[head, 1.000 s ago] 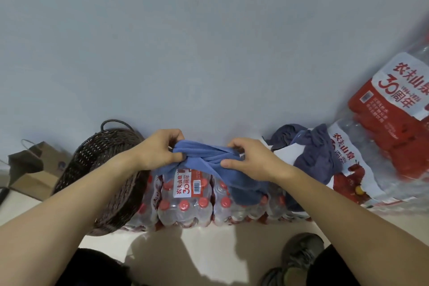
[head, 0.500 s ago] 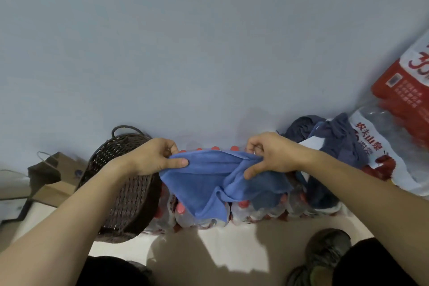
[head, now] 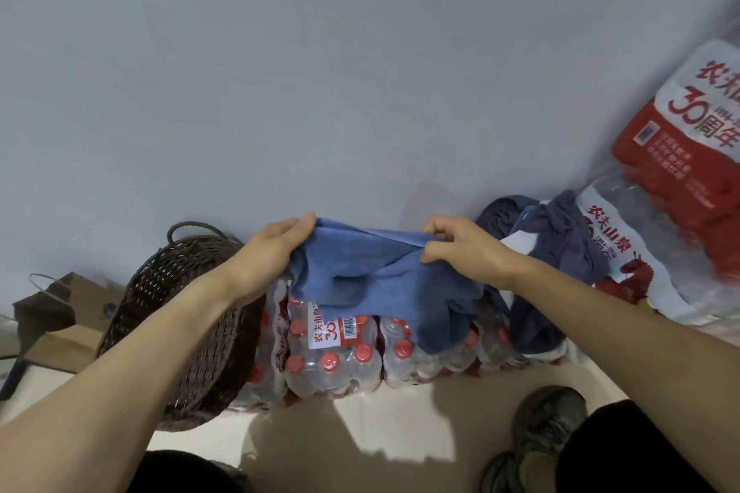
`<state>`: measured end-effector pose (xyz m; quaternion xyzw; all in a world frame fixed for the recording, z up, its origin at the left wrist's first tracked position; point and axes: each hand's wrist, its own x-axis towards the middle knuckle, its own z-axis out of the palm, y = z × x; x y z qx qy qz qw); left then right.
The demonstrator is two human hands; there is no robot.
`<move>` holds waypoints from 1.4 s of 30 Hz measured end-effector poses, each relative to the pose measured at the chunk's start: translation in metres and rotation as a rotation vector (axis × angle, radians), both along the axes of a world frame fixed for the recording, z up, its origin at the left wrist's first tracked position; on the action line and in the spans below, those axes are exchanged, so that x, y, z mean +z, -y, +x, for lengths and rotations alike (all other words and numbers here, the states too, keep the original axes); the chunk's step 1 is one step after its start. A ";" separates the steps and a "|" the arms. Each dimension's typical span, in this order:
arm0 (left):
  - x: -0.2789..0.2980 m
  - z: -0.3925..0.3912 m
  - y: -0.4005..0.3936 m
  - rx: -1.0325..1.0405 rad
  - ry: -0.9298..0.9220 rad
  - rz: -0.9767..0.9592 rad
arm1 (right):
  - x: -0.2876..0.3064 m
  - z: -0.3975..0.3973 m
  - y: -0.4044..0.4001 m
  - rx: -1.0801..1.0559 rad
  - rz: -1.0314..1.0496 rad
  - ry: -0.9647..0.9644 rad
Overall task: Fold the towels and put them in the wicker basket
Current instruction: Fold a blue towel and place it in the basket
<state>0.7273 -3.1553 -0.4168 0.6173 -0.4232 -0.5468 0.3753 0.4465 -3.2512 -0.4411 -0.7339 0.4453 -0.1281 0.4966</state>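
Note:
A blue towel (head: 372, 276) is stretched between my hands above the shrink-wrapped bottle packs. My left hand (head: 268, 252) pinches its left top corner, thumb on top. My right hand (head: 464, 252) grips the right top edge with curled fingers. The rest of the towel droops over the packs. A dark grey towel (head: 560, 236) lies crumpled to the right, partly behind my right forearm. The dark brown wicker basket (head: 180, 316) leans on the floor at the left, its inside hidden by my left arm.
Shrink-wrapped packs of red-capped water bottles (head: 332, 356) stand against the grey wall (head: 320, 72). Larger packs (head: 680, 180) are stacked at the right. A brown paper bag (head: 60, 316) sits left of the basket. My shoes (head: 548, 416) are on the pale floor below.
My hands have spread apart and lifted slightly, drawing the blue towel's top edge out wider. The towel hangs flatter than a second ago, when it was bunched between my hands.

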 end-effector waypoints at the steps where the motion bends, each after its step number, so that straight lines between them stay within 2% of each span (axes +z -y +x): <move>1: 0.001 -0.001 0.000 -0.039 -0.002 0.006 | -0.002 0.001 0.001 -0.036 0.003 0.013; 4: 0.002 0.001 -0.002 -0.077 0.083 -0.011 | -0.004 0.002 0.004 -0.114 -0.048 0.061; 8: 0.010 0.007 -0.003 -0.120 0.529 -0.106 | -0.005 0.000 0.002 -0.100 -0.192 0.043; 11: 0.013 0.009 -0.002 -0.097 0.625 -0.108 | -0.005 0.001 -0.002 -0.017 -0.276 -0.053; 14: 0.013 0.006 0.000 -0.026 0.633 -0.116 | -0.003 0.007 -0.006 0.022 -0.280 -0.092; 16: 0.012 0.002 -0.002 -0.035 0.584 -0.128 | 0.000 0.015 -0.010 0.024 -0.241 -0.041; 19: 0.013 -0.006 -0.006 -0.169 0.537 -0.117 | 0.009 0.032 -0.019 0.041 -0.118 0.113; 22: 0.017 -0.020 -0.007 -0.294 0.495 -0.228 | 0.019 0.051 -0.031 0.031 0.006 0.343; 24: 0.018 -0.029 -0.007 -0.296 0.473 -0.338 | 0.022 0.061 -0.036 0.019 0.096 0.442; 27: 0.023 -0.030 -0.007 -0.214 0.570 -0.412 | 0.018 0.065 -0.035 -0.021 0.200 0.475; 29: 0.023 -0.022 -0.006 -0.182 0.595 -0.383 | 0.008 0.059 -0.027 0.007 0.199 0.388; 31: 0.022 -0.013 -0.006 -0.157 0.614 -0.339 | -0.006 0.049 -0.016 0.097 0.200 0.205; 36: 0.015 0.003 -0.007 -0.169 0.606 -0.270 | -0.058 0.018 0.003 0.424 -0.002 -0.460; 38: 0.015 0.007 -0.007 -0.195 0.620 -0.257 | -0.071 0.014 0.001 0.445 0.017 -0.528; 42: 0.014 0.010 -0.008 -0.294 0.604 -0.229 | -0.082 0.026 -0.002 0.456 -0.011 -0.466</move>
